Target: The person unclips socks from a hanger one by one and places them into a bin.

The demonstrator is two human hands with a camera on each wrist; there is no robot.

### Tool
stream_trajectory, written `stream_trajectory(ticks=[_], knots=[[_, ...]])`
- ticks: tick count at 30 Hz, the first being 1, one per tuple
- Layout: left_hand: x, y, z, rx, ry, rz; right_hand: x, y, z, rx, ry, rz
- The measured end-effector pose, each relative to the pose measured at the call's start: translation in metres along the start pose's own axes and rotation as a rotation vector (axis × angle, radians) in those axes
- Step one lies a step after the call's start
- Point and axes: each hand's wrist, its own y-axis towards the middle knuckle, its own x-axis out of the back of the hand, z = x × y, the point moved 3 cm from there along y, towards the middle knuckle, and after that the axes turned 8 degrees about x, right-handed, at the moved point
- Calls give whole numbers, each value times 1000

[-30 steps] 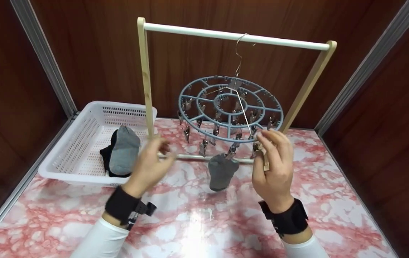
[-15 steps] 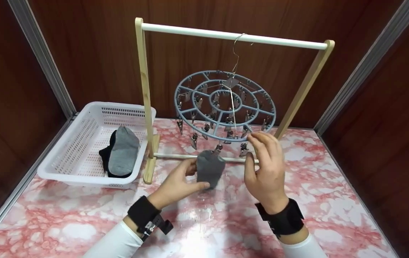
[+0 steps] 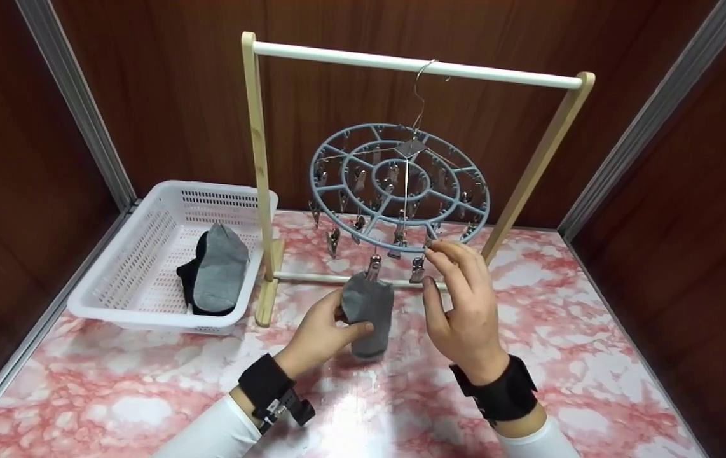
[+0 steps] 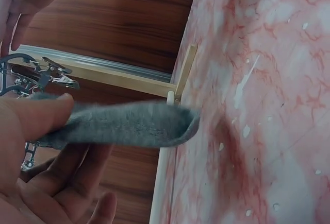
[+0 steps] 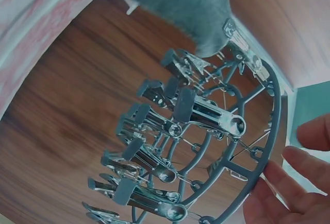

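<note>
My left hand (image 3: 321,331) pinches a grey sock (image 3: 372,318), thumb in front and fingers behind. The sock hangs from a metal clip (image 3: 373,268) at the near side of a blue-grey round clip hanger (image 5: 279,110). In the left wrist view the sock (image 4: 134,123) shows edge-on, its lower end free above the table. My right hand (image 3: 465,312) is at the hanger's near right rim, fingertips touching it, thumb spread apart. A bare clip (image 3: 418,270) dangles beside those fingers. Several more clips (image 5: 149,167) hang around the rings.
The hanger hooks over the white bar (image 3: 350,57) of a wooden-sided rack (image 3: 257,146). At left stands a white perforated basket (image 3: 147,312) holding grey and black socks (image 3: 222,267). Brown panels enclose the red-and-white marbled table (image 3: 547,356) at the back and sides.
The hanger has turned, carrying the clipped sock leftward. My left hand has come in from near the basket and taken hold of the sock. My right hand has shifted left along with the rim.
</note>
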Motion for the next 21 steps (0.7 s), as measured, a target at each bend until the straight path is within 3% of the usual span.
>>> stream_trajectory(ticks=[12,16,21], knots=[[-6,-5,-9,14,-62,55,4,3,7,38,-25,-116],[-8,-7,-11,27,-39,62,4,4,10,77,-27,-151],[-11,-11,-17,31,-46,77,-2,0,8,38,81,-68]])
